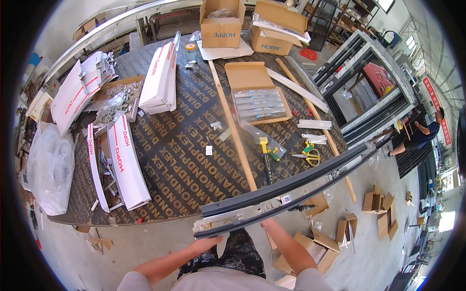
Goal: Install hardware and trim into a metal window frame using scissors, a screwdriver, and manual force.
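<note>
A long dark grey window-frame profile (296, 180) runs from in front of my body up to the far right, along the table's near right edge. Silver metal hardware (264, 207) lies in its groove, with a small white label on it. My left hand (209, 242) is at the profile's near left end, its fingers curled against the underside. Further along, my right hand (268, 223) grips the lower edge from below, its fingertips hidden behind the profile. On the table just beyond lie a yellow-headed hammer (266, 157) and yellow-handled scissors (311, 156).
The dark printed table (165, 160) carries wooden battens (232, 128), an open carton of wrapped metal parts (259, 105) and long white boxes (160, 80). Cardboard boxes (310, 252) stand on the floor at right. Window frames (369, 92) and another person (421, 136) are beyond.
</note>
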A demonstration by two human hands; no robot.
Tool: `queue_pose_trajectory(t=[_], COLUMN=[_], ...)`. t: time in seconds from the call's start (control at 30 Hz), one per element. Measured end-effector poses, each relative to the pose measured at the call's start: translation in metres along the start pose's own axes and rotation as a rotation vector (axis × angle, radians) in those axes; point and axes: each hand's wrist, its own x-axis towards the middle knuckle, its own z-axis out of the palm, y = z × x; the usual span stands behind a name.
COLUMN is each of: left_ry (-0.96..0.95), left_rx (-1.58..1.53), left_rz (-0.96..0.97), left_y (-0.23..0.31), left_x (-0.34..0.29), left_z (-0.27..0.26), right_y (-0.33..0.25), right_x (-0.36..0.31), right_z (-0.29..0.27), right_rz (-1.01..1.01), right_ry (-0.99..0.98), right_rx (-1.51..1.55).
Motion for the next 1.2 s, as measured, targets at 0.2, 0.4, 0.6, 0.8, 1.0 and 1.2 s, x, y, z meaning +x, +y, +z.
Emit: queue_pose_trajectory(t=[0.2,0.4,0.6,0.8,1.0,1.2], left_ry=[0.241,0.110,0.145,0.128,0.169,0.180], left_rx=[-0.409,-0.590,-0.768,-0.776,-0.743,-0.116], left_rz=[-0.354,-0.260,0.017,0.040,-0.046,-0.371], left_y=[0.016,0.051,0.035,0.065,0.018,-0.043], left_x=[0.008,0.026,0.041,0.025,0.027,-0.022], left_z=[-0.088,-0.083,-0.070,-0.067,-0.119,-0.129], right_y=[-0.051,-0.043,-0.055,0.026,-0.018,-0.005], right_x=[0.071,0.091,0.082,0.154,0.095,0.042], right_z=[0.099,0.143,0.154,0.106,0.144,0.097], right_rz=[-0.163,0.064,0.173,0.111,0.159,-0.471], right_ry=[-0.124,-0.627,-0.718,-0.638,-0.491,0.261], right_rx=[-1.029,-0.803,-0.807,-0.462,-0.015,-0.039])
